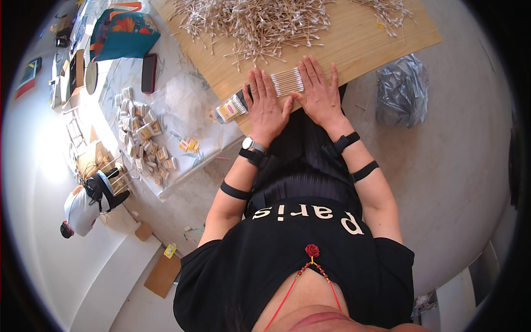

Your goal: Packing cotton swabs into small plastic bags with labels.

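A neat row of cotton swabs (287, 82) lies side by side near the front edge of the wooden board (354, 58). My left hand (266, 110) rests flat at the row's left end, fingers stretched forward. At the right end lies my right hand (321, 99), also flat with fingers out, its thumb pointing in toward the left thumb. Neither hand grips anything. Just left of my left hand sits a clear packet of cotton swabs (230, 109) with a red and yellow label. A large loose heap of cotton swabs (249, 27) covers the far part of the board.
To the left, a cloth-covered table holds many small swab packets (141, 133), clear plastic film (191, 102), a phone (149, 73) and a teal bag (124, 33). A bin lined with a grey plastic bag (402, 91) stands right of the board. Another person (88, 205) is at the far left.
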`<action>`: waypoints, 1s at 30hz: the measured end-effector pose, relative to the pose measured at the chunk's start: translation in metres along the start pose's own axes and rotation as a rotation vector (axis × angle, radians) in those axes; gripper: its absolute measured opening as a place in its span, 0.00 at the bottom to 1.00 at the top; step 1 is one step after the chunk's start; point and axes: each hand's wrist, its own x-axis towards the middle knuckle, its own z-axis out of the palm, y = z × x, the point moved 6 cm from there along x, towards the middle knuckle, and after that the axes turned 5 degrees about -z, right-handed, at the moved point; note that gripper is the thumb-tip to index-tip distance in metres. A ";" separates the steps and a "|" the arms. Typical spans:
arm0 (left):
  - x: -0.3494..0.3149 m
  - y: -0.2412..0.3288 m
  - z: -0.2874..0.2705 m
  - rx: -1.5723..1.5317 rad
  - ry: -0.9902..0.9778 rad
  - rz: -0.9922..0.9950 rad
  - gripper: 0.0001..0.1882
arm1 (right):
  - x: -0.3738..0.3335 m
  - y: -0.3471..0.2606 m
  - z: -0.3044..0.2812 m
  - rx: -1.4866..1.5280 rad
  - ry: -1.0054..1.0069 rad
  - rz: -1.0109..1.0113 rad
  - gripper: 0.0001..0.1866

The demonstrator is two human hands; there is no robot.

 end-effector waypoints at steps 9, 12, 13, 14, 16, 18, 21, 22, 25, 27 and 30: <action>0.000 0.000 0.009 0.100 -0.038 -0.021 0.48 | 0.002 -0.006 0.005 -0.023 -0.029 -0.034 0.46; 0.000 0.001 0.010 0.104 -0.037 -0.022 0.47 | 0.002 -0.005 0.005 -0.022 -0.014 -0.036 0.45; 0.000 0.001 0.010 0.106 -0.035 -0.022 0.47 | 0.002 -0.005 0.005 -0.019 -0.012 -0.040 0.45; 0.000 0.001 0.010 0.107 -0.033 -0.021 0.47 | 0.002 -0.005 0.005 -0.017 -0.010 -0.044 0.45; 0.000 0.001 0.010 0.101 -0.029 -0.018 0.47 | 0.002 -0.004 0.005 -0.006 -0.006 -0.043 0.45; -0.001 0.001 0.010 0.094 -0.024 -0.013 0.47 | 0.002 -0.004 0.005 0.004 -0.001 -0.041 0.45; -0.001 0.000 0.009 0.076 -0.010 -0.015 0.48 | 0.002 -0.003 0.004 0.031 0.019 -0.040 0.45; -0.001 0.001 0.009 0.065 -0.004 -0.011 0.47 | 0.002 -0.003 0.003 0.051 0.027 -0.040 0.44; -0.002 0.001 0.007 0.045 0.005 -0.002 0.48 | 0.002 -0.006 0.000 0.065 0.022 -0.035 0.43; -0.002 0.001 0.005 0.034 0.006 0.003 0.48 | 0.003 -0.012 -0.003 0.059 0.008 -0.027 0.43; -0.002 0.001 0.008 0.080 -0.043 0.041 0.45 | 0.008 -0.027 -0.004 0.094 -0.010 -0.082 0.42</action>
